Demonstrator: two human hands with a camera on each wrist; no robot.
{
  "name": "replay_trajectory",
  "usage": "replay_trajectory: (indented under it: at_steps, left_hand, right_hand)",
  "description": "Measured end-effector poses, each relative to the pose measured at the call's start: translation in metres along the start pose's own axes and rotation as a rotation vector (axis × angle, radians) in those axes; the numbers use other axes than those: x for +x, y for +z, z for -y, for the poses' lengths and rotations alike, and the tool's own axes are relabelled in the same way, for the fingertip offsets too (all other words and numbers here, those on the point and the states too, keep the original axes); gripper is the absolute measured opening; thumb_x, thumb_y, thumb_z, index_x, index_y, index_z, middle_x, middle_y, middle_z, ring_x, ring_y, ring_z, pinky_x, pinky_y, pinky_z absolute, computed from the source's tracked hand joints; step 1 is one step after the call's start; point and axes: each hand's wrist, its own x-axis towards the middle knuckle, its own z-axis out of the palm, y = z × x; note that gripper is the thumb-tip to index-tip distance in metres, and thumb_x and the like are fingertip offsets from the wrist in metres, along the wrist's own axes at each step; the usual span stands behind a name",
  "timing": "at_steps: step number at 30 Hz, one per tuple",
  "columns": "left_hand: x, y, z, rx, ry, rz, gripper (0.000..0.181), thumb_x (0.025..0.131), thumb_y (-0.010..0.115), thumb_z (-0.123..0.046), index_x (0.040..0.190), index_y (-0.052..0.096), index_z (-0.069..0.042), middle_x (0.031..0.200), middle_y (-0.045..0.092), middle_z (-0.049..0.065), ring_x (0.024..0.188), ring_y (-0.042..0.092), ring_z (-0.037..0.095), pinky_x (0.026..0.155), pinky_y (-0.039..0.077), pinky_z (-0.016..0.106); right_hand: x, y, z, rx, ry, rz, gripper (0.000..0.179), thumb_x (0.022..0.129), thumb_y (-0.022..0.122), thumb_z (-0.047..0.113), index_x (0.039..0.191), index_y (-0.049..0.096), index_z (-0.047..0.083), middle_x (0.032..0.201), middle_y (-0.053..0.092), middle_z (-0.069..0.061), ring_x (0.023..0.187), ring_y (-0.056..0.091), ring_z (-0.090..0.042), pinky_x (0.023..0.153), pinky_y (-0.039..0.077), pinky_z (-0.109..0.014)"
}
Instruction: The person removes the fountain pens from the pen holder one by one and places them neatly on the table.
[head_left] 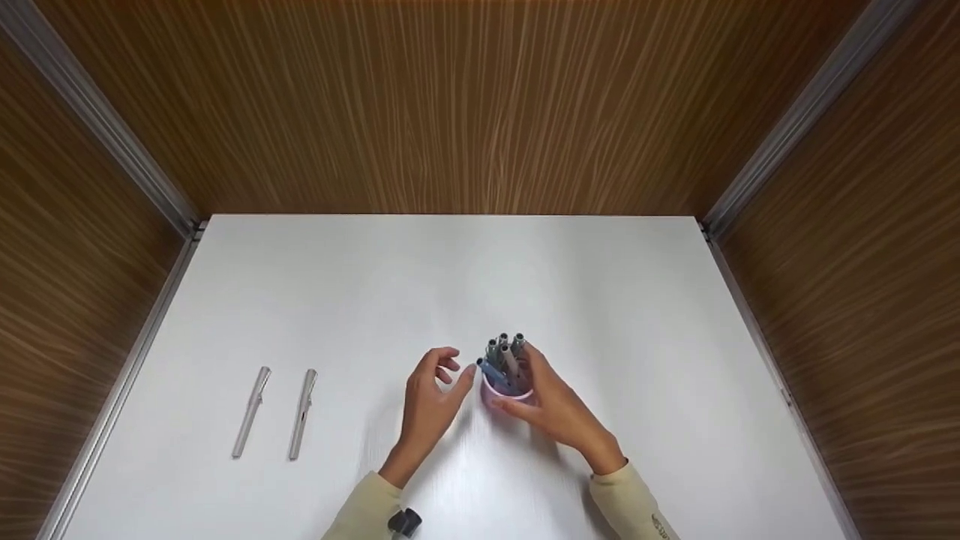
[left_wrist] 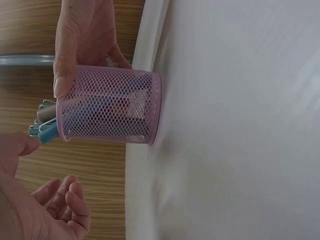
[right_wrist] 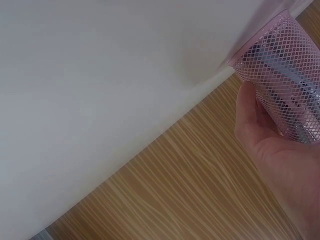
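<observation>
A pink mesh pen cup (left_wrist: 110, 105) stands upright on the white table with several pens (head_left: 504, 351) in it, green, grey and blue. My right hand (head_left: 559, 405) grips the cup from its right side, thumb near the front of the rim. In the right wrist view, fingers (right_wrist: 247, 107) wrap round the mesh wall. On the other side, my left hand (head_left: 433, 401) is raised with loosely bent fingers and nothing in its grasp. Its thumb tip comes right up to the cap end of a blue pen (head_left: 493, 373) that leans out of the cup to the left.
Two silvery-white pens lie apart on the table at the left, one pen (head_left: 251, 412) farther out and another pen (head_left: 302, 415) nearer the hands. Wood-patterned panels (head_left: 450, 105) enclose the white table (head_left: 600, 285) at the back and both sides.
</observation>
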Motion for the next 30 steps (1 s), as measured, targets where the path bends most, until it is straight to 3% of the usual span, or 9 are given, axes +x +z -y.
replay_trajectory:
  at_steps: [7, 11, 20, 30]
  left_hand:
    - [0.001, 0.011, -0.005, -0.093, -0.037, 0.035, 0.034, 0.097, 0.084, -0.024, 0.121, 0.071, -0.005, 0.097, 0.069, -0.001, 0.078, 0.062, 0.017, 0.067, 0.048, 0.028]
    - [0.002, 0.018, -0.007, -0.117, -0.024, 0.034, 0.033, 0.096, 0.085, -0.021, 0.119, 0.071, -0.003, 0.094, 0.07, -0.001, 0.075, 0.061, 0.016, 0.065, 0.046, 0.026]
    - [0.0, 0.028, -0.01, -0.128, -0.067, -0.012, 0.019, 0.098, 0.084, -0.018, 0.111, 0.075, -0.007, 0.09, 0.069, -0.004, 0.076, 0.062, 0.015, 0.067, 0.049, 0.024]
    - [0.0, 0.036, -0.01, -0.176, -0.084, -0.04, 0.02, 0.098, 0.084, -0.016, 0.112, 0.073, -0.007, 0.092, 0.068, -0.002, 0.08, 0.062, 0.016, 0.067, 0.049, 0.025]
  right_hand:
    - [0.004, -0.002, 0.001, -0.009, -0.018, 0.008, 0.106, 0.093, 0.084, 0.057, 0.171, 0.026, 0.018, 0.165, 0.048, -0.011, 0.146, 0.051, -0.026, 0.117, 0.042, -0.056]
    - [0.004, -0.003, 0.0, -0.006, -0.023, -0.005, 0.101, 0.093, 0.085, 0.056, 0.169, 0.03, 0.02, 0.16, 0.052, -0.008, 0.141, 0.054, -0.023, 0.114, 0.045, -0.054]
    - [0.003, -0.002, -0.002, -0.029, -0.024, 0.005, 0.103, 0.093, 0.081, 0.063, 0.17, 0.029, 0.019, 0.162, 0.05, -0.01, 0.143, 0.052, -0.024, 0.114, 0.045, -0.053]
    - [0.002, 0.0, -0.003, -0.031, -0.028, -0.001, 0.104, 0.093, 0.08, 0.065, 0.169, 0.03, 0.017, 0.164, 0.048, -0.009, 0.147, 0.049, -0.024, 0.117, 0.043, -0.052]
